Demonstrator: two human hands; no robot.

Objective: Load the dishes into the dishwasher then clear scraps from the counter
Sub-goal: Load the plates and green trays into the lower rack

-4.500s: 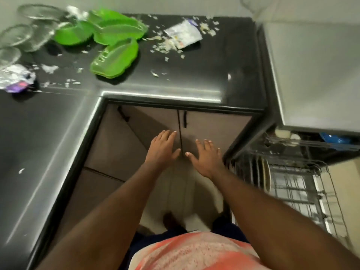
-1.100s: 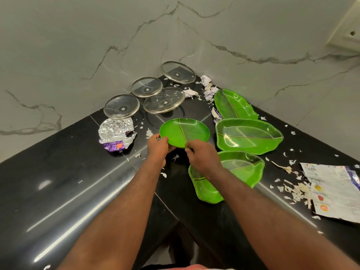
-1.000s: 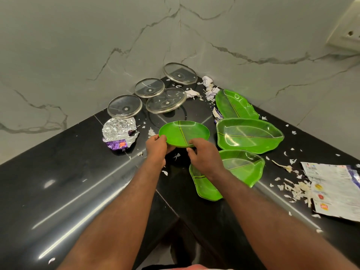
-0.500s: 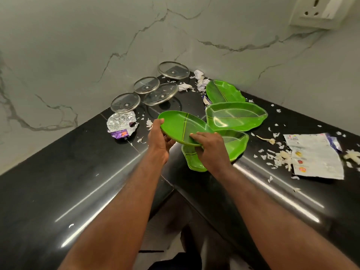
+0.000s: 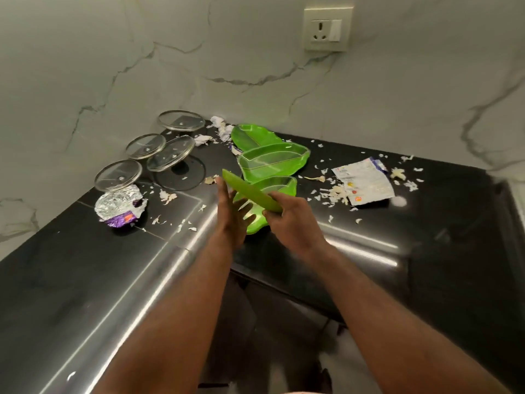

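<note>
One green plate (image 5: 250, 191) in right hand (image 5: 292, 220), three leaf trays (image 5: 272, 163) on counter (image 5: 426, 237).

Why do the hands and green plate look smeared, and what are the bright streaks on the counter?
Head view: the green plate, left hand and right hand are motion-blurred, while the glass lids are sharp; the streaks are glare off the glossy black counter.

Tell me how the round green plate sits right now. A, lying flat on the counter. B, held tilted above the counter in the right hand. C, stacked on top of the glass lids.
B: the right hand grips the round green plate by its near edge. The plate is tipped steeply above the counter, and the left hand is spread open beside it.
</note>
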